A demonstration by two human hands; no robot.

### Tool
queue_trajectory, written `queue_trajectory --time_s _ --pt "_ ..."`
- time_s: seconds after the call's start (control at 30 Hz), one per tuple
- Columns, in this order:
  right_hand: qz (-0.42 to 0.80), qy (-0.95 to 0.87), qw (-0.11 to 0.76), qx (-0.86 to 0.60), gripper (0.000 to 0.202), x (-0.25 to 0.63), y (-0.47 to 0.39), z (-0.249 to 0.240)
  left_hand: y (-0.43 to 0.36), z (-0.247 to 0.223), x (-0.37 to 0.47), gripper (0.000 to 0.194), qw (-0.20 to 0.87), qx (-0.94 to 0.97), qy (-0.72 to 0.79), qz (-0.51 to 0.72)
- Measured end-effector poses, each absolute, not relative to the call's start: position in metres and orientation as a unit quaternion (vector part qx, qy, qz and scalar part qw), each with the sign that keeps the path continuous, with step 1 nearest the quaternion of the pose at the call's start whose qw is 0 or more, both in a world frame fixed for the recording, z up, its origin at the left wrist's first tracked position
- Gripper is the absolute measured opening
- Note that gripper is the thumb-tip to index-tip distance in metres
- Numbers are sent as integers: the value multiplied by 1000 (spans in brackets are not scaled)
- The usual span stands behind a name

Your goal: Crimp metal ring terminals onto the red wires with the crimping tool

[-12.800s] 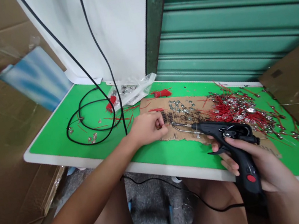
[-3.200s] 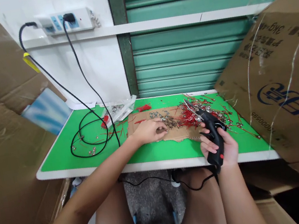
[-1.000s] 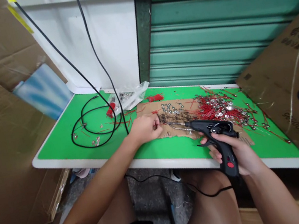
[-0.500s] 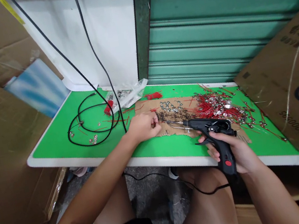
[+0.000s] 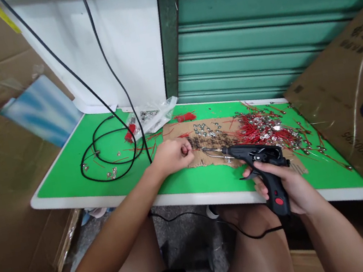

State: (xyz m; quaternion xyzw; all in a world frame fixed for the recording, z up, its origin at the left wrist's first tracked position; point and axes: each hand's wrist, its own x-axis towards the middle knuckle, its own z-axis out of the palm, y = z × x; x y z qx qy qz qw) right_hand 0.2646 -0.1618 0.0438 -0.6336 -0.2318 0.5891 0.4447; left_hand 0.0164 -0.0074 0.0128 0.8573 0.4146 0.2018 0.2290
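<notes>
My right hand [image 5: 290,182] is wrapped round the grip of a black soldering gun [image 5: 253,156] with a red button. Its metal tip points left, just above a scorched piece of cardboard [image 5: 213,158]. Close to that tip, my left hand [image 5: 174,156] is closed in a pinch on what looks like a thin red wire, mostly hidden by the fingers. Small round metal pieces [image 5: 206,129] lie on the cardboard beyond the tip. To the right spreads a heap of red wires with metal ends [image 5: 265,130].
A bundle of red wires [image 5: 185,117] and a clear plastic bag [image 5: 153,118] of metal parts lie at the back of the green table [image 5: 70,183]. Black cable [image 5: 83,165] coils on the left. Cardboard boxes [image 5: 349,111] flank both sides.
The view has shifted slightly. The soldering gun's tip stays near my left fingers, and both hands keep their hold.
</notes>
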Motion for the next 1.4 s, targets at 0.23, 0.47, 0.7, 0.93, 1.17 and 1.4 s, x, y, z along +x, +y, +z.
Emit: queue_trajectory --time_s 0.23,0.47,0.7,0.93,1.17,1.4 --pt "587 -250 435 -635 38 264 -163 45 -9 12 19 8 228 853 422 206" --pt "587 -246 443 -632 47 260 -164 46 -9 12 19 9 250 845 421 217" --pt "577 -250 427 -650 46 259 -164 49 -10 15 19 11 257 843 421 215" --pt "570 -219 419 -672 51 257 -162 52 -10 15 20 11 255 839 434 209" --pt "551 -235 426 -678 52 252 -163 58 -10 13 21 9 244 842 433 210" --pt "537 -243 429 -684 43 252 -163 56 -9 12 21 11 252 837 435 216"
